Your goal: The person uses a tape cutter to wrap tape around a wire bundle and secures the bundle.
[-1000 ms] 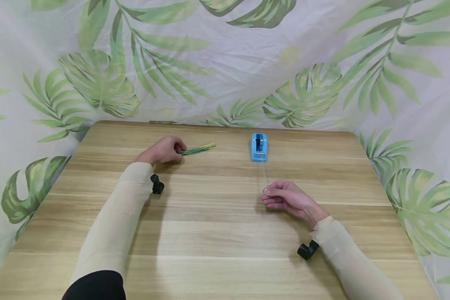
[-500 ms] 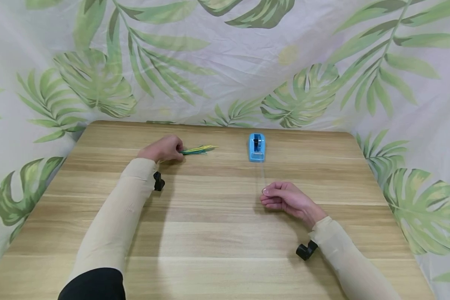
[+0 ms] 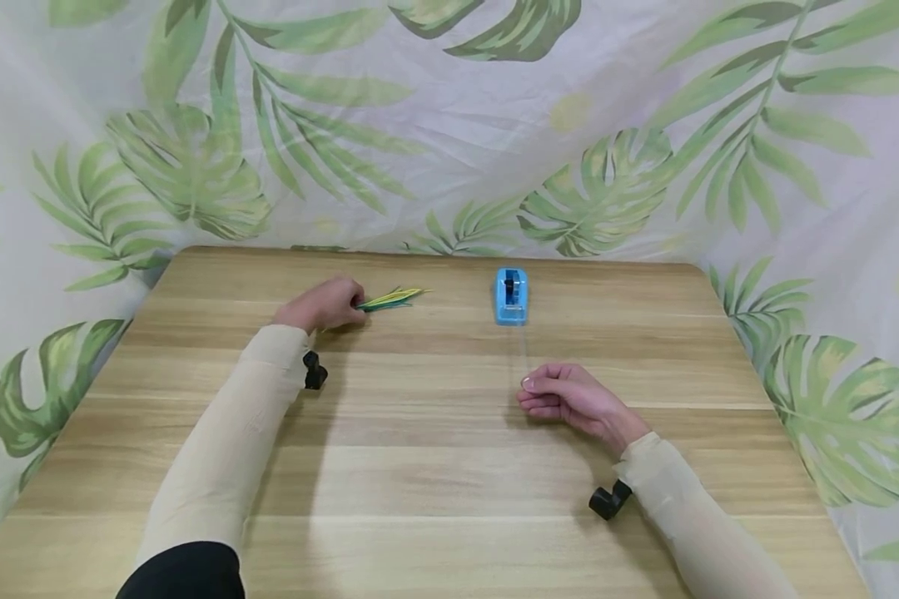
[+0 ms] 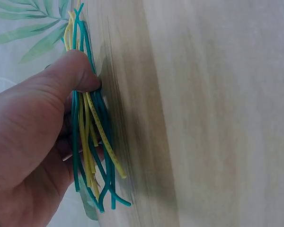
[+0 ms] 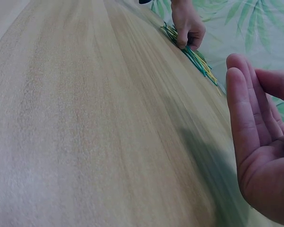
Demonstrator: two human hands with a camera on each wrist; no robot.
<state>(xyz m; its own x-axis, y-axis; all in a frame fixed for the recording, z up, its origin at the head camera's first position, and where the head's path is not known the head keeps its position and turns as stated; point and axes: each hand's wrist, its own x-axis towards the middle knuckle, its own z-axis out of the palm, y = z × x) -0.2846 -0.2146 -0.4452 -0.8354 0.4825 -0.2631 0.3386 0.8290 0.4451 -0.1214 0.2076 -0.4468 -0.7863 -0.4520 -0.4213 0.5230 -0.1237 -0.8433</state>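
Between thumb and fingers, my left hand (image 3: 324,304) holds a bundle of green and yellow wires (image 3: 391,299) at the far left of the table. In the left wrist view the loose ends of these wires (image 4: 92,146) stick out on both sides of the thumb. A blue tape dispenser (image 3: 511,296) stands to the right of the bundle. From it a clear strip of tape (image 3: 519,349) runs toward my right hand (image 3: 573,401), which pinches its end between thumb and index finger. The other right fingers (image 5: 244,111) are nearly straight; the tape itself is hard to make out.
The wooden table (image 3: 434,482) ends at the back against a white leaf-patterned cloth (image 3: 449,125). A small black camera is worn under each wrist, the left camera (image 3: 315,371) and the right camera (image 3: 609,501).
In my left hand the wire bundle has turned a little, with more yellow showing on top. The right hand and the tape dispenser stay almost still.
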